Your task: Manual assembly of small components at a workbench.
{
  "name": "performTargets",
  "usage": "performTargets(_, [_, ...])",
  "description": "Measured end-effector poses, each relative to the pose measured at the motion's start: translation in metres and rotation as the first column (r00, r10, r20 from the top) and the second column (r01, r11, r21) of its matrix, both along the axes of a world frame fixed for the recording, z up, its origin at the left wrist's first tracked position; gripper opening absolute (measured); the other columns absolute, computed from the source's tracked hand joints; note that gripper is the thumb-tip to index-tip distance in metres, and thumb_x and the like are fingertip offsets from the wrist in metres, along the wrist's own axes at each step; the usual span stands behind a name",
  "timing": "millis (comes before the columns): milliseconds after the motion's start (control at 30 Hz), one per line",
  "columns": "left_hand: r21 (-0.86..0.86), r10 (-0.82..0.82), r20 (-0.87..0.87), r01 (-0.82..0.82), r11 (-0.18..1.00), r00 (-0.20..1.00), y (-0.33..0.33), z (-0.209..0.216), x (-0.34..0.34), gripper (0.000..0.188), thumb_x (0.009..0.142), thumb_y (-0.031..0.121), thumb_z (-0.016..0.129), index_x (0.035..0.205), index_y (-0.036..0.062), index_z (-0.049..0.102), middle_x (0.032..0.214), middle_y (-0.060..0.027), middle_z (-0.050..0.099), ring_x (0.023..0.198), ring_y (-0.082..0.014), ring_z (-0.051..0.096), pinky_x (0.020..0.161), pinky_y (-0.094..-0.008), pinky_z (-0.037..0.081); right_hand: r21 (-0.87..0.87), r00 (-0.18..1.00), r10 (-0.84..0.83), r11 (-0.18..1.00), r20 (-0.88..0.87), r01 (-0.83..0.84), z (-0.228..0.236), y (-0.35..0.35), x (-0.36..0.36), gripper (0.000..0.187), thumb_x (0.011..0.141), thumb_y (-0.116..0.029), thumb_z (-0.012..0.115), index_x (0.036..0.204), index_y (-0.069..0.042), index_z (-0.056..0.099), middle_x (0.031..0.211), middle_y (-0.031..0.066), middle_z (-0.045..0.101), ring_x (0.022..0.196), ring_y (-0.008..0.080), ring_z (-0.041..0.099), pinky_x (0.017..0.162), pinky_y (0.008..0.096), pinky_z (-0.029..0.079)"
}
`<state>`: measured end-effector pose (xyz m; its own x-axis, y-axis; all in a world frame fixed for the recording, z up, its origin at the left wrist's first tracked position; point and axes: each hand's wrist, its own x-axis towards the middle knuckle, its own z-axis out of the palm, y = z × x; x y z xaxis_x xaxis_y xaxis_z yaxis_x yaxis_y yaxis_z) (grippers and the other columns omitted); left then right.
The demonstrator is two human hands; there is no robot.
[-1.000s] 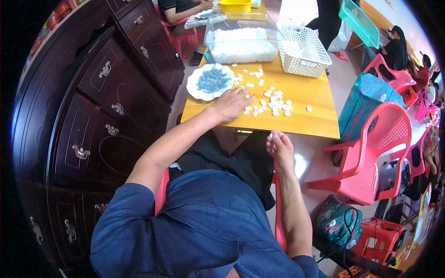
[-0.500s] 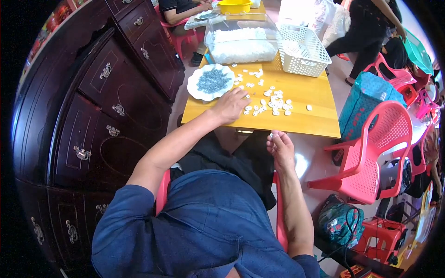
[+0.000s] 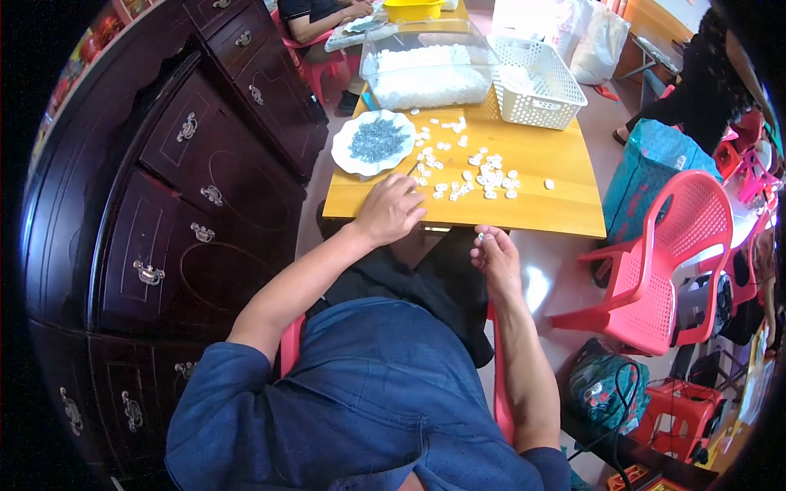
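Note:
My left hand (image 3: 390, 209) is over the near left edge of the yellow table (image 3: 557, 213), its fingers curled; a thin dark sliver shows by the fingertips, too small to name. My right hand (image 3: 498, 254), just off the front edge, pinches a small white plastic piece (image 3: 481, 236) between thumb and fingertips. Several small white oval pieces with holes (image 3: 491, 176) lie scattered and heaped on the tabletop. Beyond my left hand is a white scalloped plate (image 3: 348, 159) bearing a pile of small dark grey-blue slivers (image 3: 377, 141).
Behind the pieces stand a clear bin (image 3: 430, 78) of white pieces and a cream perforated basket (image 3: 544, 110). A dark cabinet (image 3: 188, 188) lines the left. On the right are a pink plastic chair (image 3: 647, 286) and a teal bag (image 3: 647, 168). Another person (image 3: 315, 20) sits far left.
My left hand has drawn back from the white pieces toward me and slightly left. My right hand stays nearly in place with its white piece. A person at the right has moved farther right.

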<state>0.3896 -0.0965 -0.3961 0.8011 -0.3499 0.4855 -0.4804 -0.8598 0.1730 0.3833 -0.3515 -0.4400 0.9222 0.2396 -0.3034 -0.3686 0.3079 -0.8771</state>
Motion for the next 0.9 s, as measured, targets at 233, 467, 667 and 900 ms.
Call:
performTargets(233, [-0.038,-0.040,0.025,0.041,0.998,0.999,-0.001,-0.002,-0.006,0.025,0.076,0.021,0.077,0.093,0.0036,0.072,0.098,-0.0108,0.063,0.099,-0.0303,0.059,0.087,-0.0404,0.049,-0.013,1.000,0.001,1.000,0.009,0.000,0.002,0.002,-0.002,0.013,0.104,-0.018,0.051,0.107,-0.011,0.061,0.085,-0.0029,0.060,0.069,0.0066,0.059,0.065,0.0209,0.048])
performTargets(467, [-0.053,-0.086,0.077,0.090,0.994,0.993,-0.008,-0.008,-0.010,0.022,0.073,0.018,0.079,0.090,0.0063,0.072,0.092,-0.0073,0.062,0.094,-0.0276,0.060,0.082,-0.0393,0.049,-0.007,1.000,-0.004,1.000,0.018,0.004,0.001,0.002,-0.003,0.011,0.103,-0.019,0.053,0.106,-0.011,0.061,0.084,-0.0031,0.061,0.068,0.0058,0.059,0.064,0.0205,0.048])
performTargets(667, [-0.022,-0.112,0.123,0.116,0.993,0.986,-0.015,-0.008,-0.013,0.012,0.074,0.013,0.076,0.080,0.0088,0.067,0.083,-0.0054,0.057,0.088,-0.0260,0.057,0.080,-0.0392,0.047,-0.015,1.000,0.013,1.000,0.029,-0.012,-0.002,0.003,-0.001,0.011,0.102,-0.019,0.056,0.105,-0.011,0.062,0.084,-0.0028,0.062,0.068,0.0058,0.058,0.064,0.0199,0.047])
performTargets(900, [0.003,-0.118,0.114,0.119,0.993,0.986,-0.020,-0.007,-0.015,0.012,0.076,0.014,0.074,0.076,0.0080,0.064,0.082,-0.0062,0.057,0.087,-0.0264,0.057,0.080,-0.0392,0.047,-0.025,0.999,0.026,0.999,0.037,-0.025,-0.001,0.003,-0.002,0.011,0.101,-0.019,0.056,0.105,-0.010,0.062,0.084,-0.0021,0.062,0.068,0.0059,0.058,0.063,0.0193,0.047])
